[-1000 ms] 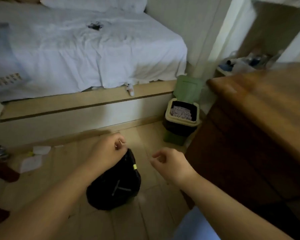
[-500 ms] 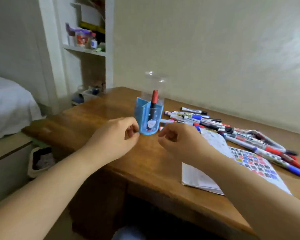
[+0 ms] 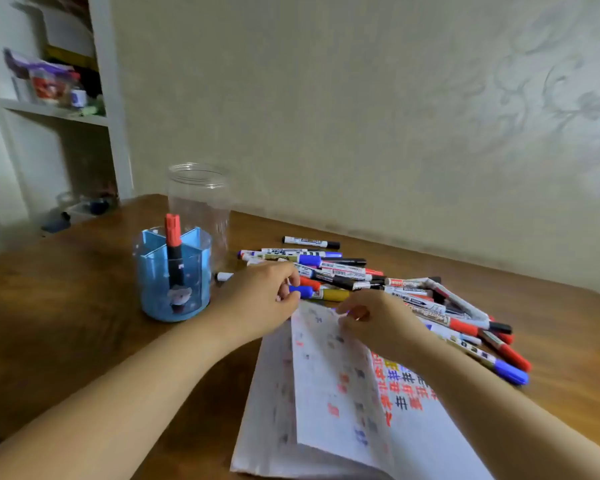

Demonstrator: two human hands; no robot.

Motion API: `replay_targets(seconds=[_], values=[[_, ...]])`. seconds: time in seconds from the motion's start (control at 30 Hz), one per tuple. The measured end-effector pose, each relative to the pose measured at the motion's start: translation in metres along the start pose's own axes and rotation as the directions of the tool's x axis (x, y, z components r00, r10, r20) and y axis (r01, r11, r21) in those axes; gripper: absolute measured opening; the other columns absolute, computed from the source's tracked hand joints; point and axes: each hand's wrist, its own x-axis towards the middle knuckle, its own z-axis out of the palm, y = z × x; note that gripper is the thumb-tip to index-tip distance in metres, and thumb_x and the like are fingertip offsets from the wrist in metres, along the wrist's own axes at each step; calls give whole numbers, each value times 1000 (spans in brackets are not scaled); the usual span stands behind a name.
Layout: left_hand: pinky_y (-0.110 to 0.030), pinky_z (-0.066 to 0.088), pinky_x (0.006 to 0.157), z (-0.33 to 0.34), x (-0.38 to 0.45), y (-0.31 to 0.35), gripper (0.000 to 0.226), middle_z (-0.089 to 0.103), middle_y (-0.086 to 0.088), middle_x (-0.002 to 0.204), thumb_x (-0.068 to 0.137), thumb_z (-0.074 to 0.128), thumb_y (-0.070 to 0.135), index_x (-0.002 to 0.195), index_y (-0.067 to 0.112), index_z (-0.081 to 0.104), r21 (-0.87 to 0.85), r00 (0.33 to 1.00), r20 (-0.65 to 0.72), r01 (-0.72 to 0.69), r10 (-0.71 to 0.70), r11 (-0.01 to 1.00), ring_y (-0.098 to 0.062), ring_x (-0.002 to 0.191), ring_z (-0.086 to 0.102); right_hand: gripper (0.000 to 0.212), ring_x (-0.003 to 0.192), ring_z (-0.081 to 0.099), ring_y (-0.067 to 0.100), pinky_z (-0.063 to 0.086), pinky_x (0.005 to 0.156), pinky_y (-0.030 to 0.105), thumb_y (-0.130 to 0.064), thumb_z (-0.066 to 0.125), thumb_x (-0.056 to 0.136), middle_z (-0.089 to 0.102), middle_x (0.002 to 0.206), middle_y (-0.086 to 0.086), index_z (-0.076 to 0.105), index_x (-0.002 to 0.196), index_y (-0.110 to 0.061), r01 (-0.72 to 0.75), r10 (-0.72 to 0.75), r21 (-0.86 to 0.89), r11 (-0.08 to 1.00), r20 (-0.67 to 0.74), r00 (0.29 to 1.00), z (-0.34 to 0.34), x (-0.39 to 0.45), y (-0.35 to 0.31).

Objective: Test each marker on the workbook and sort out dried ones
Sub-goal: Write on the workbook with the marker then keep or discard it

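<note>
A person's left hand (image 3: 260, 303) closes its curled fingertips on the blue cap end of a gold-barrelled marker (image 3: 321, 293) at the near edge of a heap of markers (image 3: 395, 292) on a wooden desk (image 3: 66, 306). The marker lies flat, its long axis running left to right, barrel pointing away to the right under the pile's edge, so a pull would seemingly go leftward. The right hand (image 3: 378, 320), just right of it, pinches the raised top corner of a workbook (image 3: 333, 382) page already covered in colour marks. Left of the hands stands a blue divided pen holder (image 3: 172, 275) with one red-capped marker (image 3: 174, 251) upright inside; a clear plastic jar (image 3: 200, 202) stands behind.
</note>
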Motion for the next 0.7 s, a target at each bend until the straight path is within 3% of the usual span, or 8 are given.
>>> replay_targets(seconds=[0.17, 0.3, 0.5, 0.57, 0.7], values=[[-28, 46, 86, 18, 31, -29, 20, 54, 10, 110, 90, 54, 21, 109, 26, 57, 180, 997, 76, -25, 12, 983, -8, 102, 47, 17, 78, 58, 8, 48, 69, 20, -24, 58, 91, 61, 94, -7, 65, 107, -24, -11, 9, 68, 998, 16, 1000, 8, 31, -4], [-30, 44, 90, 23, 45, -40, 26, 51, 7, 115, 90, 56, 27, 116, 27, 54, 292, 984, 178, -53, 0, 955, -10, 107, 46, 21, 78, 60, 9, 55, 72, 26, -25, 58, 92, 61, 95, -7, 64, 112, -23, 7, -7, 95, 995, -4, 1000, 10, 44, -8], [-33, 35, 96, 24, 44, -42, 23, 52, 6, 118, 92, 52, 27, 116, 28, 49, 349, 982, 186, -83, 18, 933, -13, 111, 46, 21, 78, 54, 1, 40, 64, 9, -23, 57, 93, 63, 98, -8, 63, 113, -23, 41, -34, 75, 996, -92, 995, 14, 40, -5], [-33, 34, 99, 17, 40, -35, 28, 52, 6, 123, 95, 49, 27, 122, 28, 47, 329, 985, 164, -111, 59, 938, -12, 115, 47, 26, 85, 53, 4, 40, 71, 12, -23, 55, 94, 60, 108, -7, 61, 119, -23, 90, -85, 30, 996, -126, 988, 12, 38, -9], [-24, 42, 76, 2, 33, -10, 28, 49, 6, 113, 97, 46, 26, 124, 27, 47, 225, 978, 115, -195, 173, 955, -9, 96, 48, 29, 109, 48, 17, 37, 89, 24, -24, 53, 95, 56, 120, -1, 58, 123, -18, 234, -261, -163, 958, -169, 950, 6, 29, -20]])
